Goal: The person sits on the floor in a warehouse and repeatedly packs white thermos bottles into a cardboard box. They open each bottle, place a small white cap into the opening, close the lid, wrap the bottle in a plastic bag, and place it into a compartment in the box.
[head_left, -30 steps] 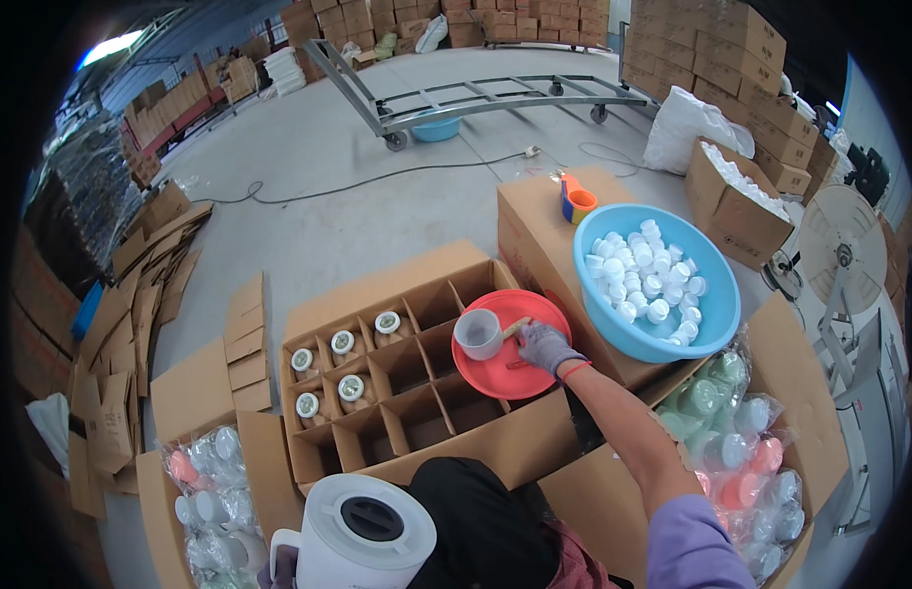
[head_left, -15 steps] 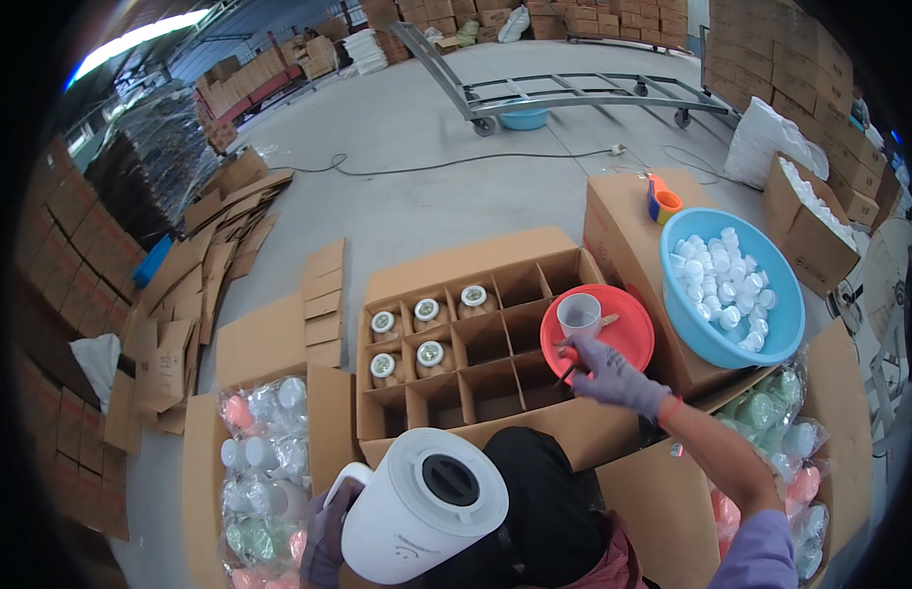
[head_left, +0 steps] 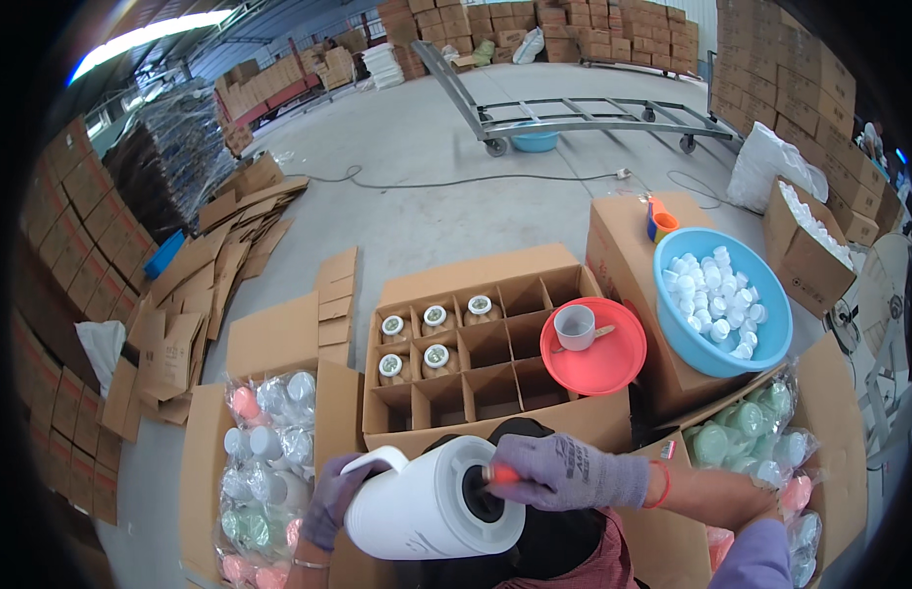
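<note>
Our grey-gloved left grip (head_left: 335, 499) holds the smooth white cylindrical jug (head_left: 407, 515), tilted, by its handle (head_left: 382, 456). Our right grip (head_left: 569, 473) is wrapped round a red-handled tool (head_left: 502, 474); we cannot make out its tip against the jug's round black cap (head_left: 483, 499). Beyond, a grey cup (head_left: 576, 332) sits on a flat red disc (head_left: 603, 371) over the divided cardboard carton (head_left: 603, 414).

Warehouse, with tall carton stacks (head_left: 785, 83)

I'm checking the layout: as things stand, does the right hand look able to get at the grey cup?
Likely yes: the grey cup stands uncovered on the red tray, ahead of the right hand, with nothing tall between. The hand may first need to release the red object.
</note>
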Motion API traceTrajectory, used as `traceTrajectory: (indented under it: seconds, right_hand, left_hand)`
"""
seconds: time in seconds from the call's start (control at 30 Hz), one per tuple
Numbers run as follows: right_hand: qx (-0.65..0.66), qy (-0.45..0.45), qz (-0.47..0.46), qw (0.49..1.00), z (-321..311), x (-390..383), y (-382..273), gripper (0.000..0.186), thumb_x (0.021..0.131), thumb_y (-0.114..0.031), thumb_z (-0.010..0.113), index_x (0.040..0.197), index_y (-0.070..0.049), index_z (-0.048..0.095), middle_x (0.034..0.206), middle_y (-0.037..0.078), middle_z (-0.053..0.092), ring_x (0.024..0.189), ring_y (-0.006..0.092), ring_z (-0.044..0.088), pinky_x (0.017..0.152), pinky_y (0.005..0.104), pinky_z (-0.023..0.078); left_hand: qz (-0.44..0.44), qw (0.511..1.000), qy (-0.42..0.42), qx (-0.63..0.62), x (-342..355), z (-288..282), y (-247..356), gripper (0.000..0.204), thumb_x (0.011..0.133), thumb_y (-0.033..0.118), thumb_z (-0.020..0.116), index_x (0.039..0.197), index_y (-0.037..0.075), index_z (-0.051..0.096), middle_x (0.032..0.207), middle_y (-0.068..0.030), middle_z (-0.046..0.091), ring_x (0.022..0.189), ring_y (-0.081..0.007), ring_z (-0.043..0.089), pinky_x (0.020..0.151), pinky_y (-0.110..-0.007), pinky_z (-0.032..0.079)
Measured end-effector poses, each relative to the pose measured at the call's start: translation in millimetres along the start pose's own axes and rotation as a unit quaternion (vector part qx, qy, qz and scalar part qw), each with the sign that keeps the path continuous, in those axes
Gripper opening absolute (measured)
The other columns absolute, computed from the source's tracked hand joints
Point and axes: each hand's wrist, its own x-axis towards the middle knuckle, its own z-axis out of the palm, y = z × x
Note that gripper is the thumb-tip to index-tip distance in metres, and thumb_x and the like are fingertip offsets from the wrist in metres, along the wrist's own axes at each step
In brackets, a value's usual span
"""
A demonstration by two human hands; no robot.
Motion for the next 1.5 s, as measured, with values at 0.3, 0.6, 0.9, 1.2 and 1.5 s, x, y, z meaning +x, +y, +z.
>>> traceTrajectory:
  seconds: [0.3,0.6,0.9,1.2,1.5]
  right_hand:
    - [0.392,0.074,0.458,0.794,-13,0,44,0.024,0.096,-0.028,0.06,0.102,-0.005,0.056,0.075,0.003,0.059,0.054,0.01,0.055,0.046,0.0262,0.043]
    - [-0.293,0.129,0.404,0.857,-42,-104,256,0.027,0.09,-0.031,0.062,0.104,-0.008,0.063,0.098,0.018,0.067,0.093,0.0365,0.065,0.085,0.0471,0.051]
    - [-0.479,0.167,0.489,0.71,-241,-249,263,0.036,0.089,-0.028,0.057,0.12,-0.013,0.063,0.124,0.021,0.064,0.113,0.0376,0.062,0.094,0.0472,0.051]
    - [-0.404,0.21,0.526,0.718,-224,-174,187,0.038,0.095,-0.03,0.056,0.125,-0.006,0.056,0.111,0.024,0.066,0.109,0.0385,0.065,0.096,0.0483,0.048]
    - [-0.155,0.254,0.203,0.933,-27,-45,6,0.056,0.097,-0.033,0.058,0.144,-0.004,0.046,0.115,0.021,0.066,0.097,0.0388,0.068,0.081,0.0407,0.055]
  left_hand:
    - [0.208,0.936,0.21,0.188,-70,56,20,0.023,0.091,0.004,0.055,0.112,-0.003,0.064,0.104,-0.0134,0.07,0.094,-0.0215,0.067,0.084,-0.034,0.054]
    - [-0.1,0.969,-0.224,0.016,-61,66,-18,0.072,0.084,-0.004,0.055,0.152,0.001,0.031,0.128,-0.0134,0.06,0.108,-0.0199,0.062,0.076,-0.031,0.057]
    - [-0.079,0.992,-0.103,-0.007,-67,40,-20,0.051,0.087,0.009,0.059,0.136,-0.003,0.052,0.129,-0.0114,0.06,0.116,-0.0231,0.057,0.095,-0.036,0.047]
    - [0.063,0.989,0.129,0.032,-44,65,-18,0.017,0.091,0.001,0.063,0.107,0.0,0.069,0.1,-0.0106,0.071,0.097,-0.021,0.066,0.087,-0.035,0.052]
    - [-0.046,0.762,-0.132,-0.633,-9,98,-5,0.041,0.096,0.007,0.047,0.135,-0.006,0.049,0.127,-0.0182,0.062,0.11,-0.027,0.065,0.088,-0.036,0.061]
